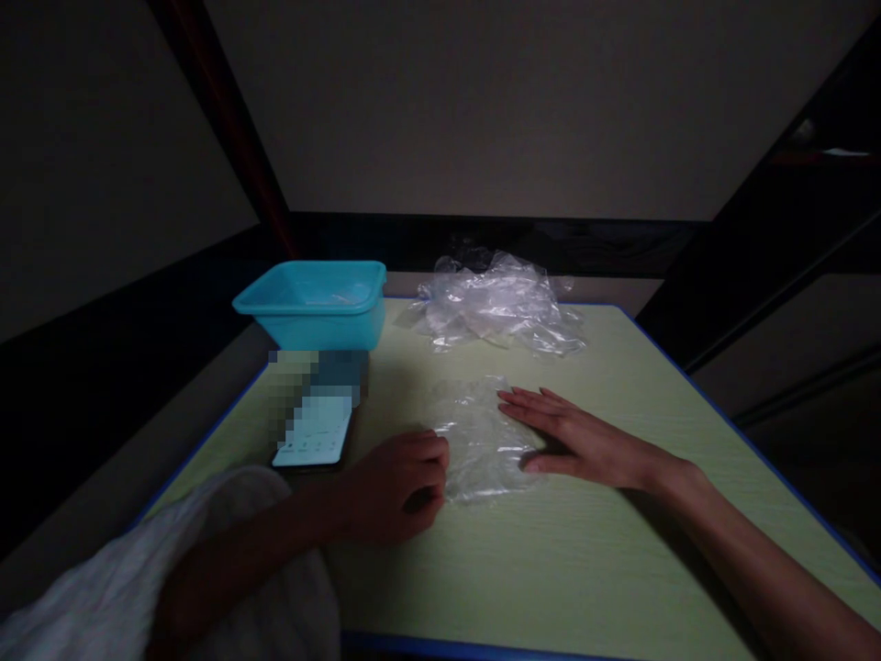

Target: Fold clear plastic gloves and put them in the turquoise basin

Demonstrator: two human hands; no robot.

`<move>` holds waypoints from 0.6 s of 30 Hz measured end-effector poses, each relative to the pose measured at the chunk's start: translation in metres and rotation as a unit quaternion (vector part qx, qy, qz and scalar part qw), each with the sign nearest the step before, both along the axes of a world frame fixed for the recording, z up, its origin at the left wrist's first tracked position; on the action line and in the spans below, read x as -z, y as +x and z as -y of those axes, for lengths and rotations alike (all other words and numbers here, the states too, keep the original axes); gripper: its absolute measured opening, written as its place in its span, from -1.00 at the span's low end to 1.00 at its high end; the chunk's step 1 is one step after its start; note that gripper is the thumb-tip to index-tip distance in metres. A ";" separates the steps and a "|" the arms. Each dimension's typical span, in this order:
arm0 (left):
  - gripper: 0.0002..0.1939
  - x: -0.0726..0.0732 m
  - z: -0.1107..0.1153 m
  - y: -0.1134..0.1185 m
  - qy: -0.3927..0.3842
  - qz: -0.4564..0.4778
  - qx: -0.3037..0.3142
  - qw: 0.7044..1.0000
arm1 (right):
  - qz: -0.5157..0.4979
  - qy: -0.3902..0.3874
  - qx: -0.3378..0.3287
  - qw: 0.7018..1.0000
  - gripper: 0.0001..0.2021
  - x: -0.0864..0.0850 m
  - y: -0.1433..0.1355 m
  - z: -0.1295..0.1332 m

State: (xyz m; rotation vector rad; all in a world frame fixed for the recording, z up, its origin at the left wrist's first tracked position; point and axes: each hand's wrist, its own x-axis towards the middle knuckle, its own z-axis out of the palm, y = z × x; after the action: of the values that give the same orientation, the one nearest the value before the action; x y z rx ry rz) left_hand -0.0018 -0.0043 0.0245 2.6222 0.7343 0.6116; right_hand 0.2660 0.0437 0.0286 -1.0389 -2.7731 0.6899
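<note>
A clear plastic bag (482, 450) lies flat and slightly wrinkled on the pale green table (537, 569). At its left edge rests my left hand (406, 487), its fingers curled inward; what they hold, if anything, is hidden. My right hand (571, 436) lies at the bag's right side with fingers stretched out, fingertips and thumb touching the plastic. Farther back sits a loose heap of crumpled clear plastic bags (502, 303).
A turquoise plastic basin (317, 326) stands at the table's back left corner, with something clear inside. In front of it lies a phone (317, 431) with a lit screen, partly pixelated. Blue edging (688, 376) runs round the table. A wall rises behind.
</note>
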 end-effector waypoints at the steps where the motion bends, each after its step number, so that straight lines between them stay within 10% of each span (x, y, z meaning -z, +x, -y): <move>1: -0.84 0.001 0.001 0.001 0.002 -0.004 0.000 1.000 | 0.004 -0.003 0.001 1.000 -0.32 0.000 0.000 0.000; 7: -0.89 -0.001 -0.003 -0.006 0.091 -0.083 -0.164 0.979 | -0.018 -0.006 0.004 1.000 -0.32 0.002 0.001 -0.001; 12: -0.69 -0.001 -0.020 -0.025 0.210 -0.217 -0.384 0.873 | -0.012 -0.006 0.003 1.000 -0.33 0.002 0.001 -0.001; 18: -0.60 0.001 -0.026 -0.028 0.198 -0.282 -0.416 0.842 | 0.013 -0.005 0.006 1.000 -0.32 -0.004 -0.001 0.000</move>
State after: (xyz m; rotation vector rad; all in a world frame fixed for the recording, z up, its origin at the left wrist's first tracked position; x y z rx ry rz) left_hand -0.0302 0.0215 0.0233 2.7714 2.2015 0.1623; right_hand 0.2646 0.0433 0.0325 -1.0738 -2.7857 0.6940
